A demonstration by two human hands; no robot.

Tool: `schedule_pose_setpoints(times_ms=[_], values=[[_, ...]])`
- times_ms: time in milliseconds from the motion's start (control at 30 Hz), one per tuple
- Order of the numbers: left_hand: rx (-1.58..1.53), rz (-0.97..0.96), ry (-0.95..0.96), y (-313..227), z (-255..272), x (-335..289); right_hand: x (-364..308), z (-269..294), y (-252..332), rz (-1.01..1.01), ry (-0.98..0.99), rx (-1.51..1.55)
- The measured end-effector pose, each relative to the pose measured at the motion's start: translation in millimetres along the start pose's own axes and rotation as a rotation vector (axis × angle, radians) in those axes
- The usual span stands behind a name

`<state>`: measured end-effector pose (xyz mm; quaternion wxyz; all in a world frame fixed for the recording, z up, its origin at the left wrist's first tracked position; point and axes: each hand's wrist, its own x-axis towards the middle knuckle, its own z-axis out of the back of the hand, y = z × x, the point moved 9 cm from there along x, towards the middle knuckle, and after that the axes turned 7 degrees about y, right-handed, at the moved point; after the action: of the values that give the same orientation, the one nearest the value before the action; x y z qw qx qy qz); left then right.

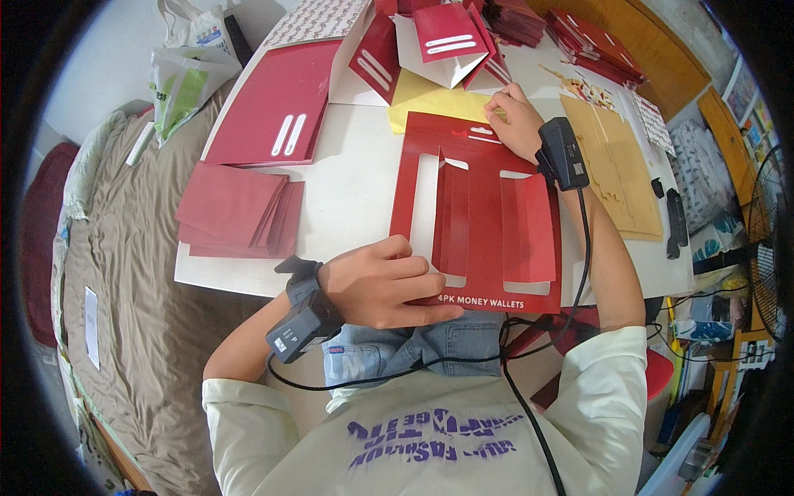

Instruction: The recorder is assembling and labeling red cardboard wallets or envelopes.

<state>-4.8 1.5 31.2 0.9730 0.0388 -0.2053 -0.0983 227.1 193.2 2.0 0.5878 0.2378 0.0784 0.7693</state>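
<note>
A flat red cardboard packaging card (488, 215) with two cut-out windows and a hanging slot lies at the table's front edge, in front of me. Red flaps show inside both windows. My left hand (385, 283) is closed over the card's lower left corner, its fingers curled across the edge. At the upper right corner, my right hand (517, 122) rests with its fingers bent together. Whatever the right fingertips may pinch is too small to make out. Just beyond the card lies a yellow sheet (426, 99), partly under it.
Left of the card lie a stack of red envelopes (240, 211) and large red cards (269, 103). Folded red cards (447, 37) stand at the back. Tan envelopes (616, 165) lie on the right. Black cables (509, 364) hang across my lap; a bed (149, 273) is at left.
</note>
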Motion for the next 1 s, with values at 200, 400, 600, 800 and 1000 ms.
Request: schedule_pose_setpoints(times_ms=[200, 400, 600, 800, 1000], values=[[0.011, 0.014, 0.05, 0.8, -1.3, 0.7, 0.1, 1.9, 0.0, -0.01, -0.004, 0.005], [-0.008, -0.002, -0.032, 0.1, 1.3, 0.5, 1.8, 1.2, 0.6, -0.005, 0.0, 0.026], [0.002, 0.0, -0.016, -0.5, 0.5, 0.1, 0.3, 2.0, 3.6, -0.015, 0.013, 0.07], [-0.009, -0.01, -0.028, -0.5, 2.9, 1.6, -1.7, 5.3, 5.8, 0.062, -0.007, 0.075], [0.013, 0.0, 0.039, -0.6, 0.0, 1.5, -1.0, 6.8, 4.2, 0.132, -0.074, 0.099]])
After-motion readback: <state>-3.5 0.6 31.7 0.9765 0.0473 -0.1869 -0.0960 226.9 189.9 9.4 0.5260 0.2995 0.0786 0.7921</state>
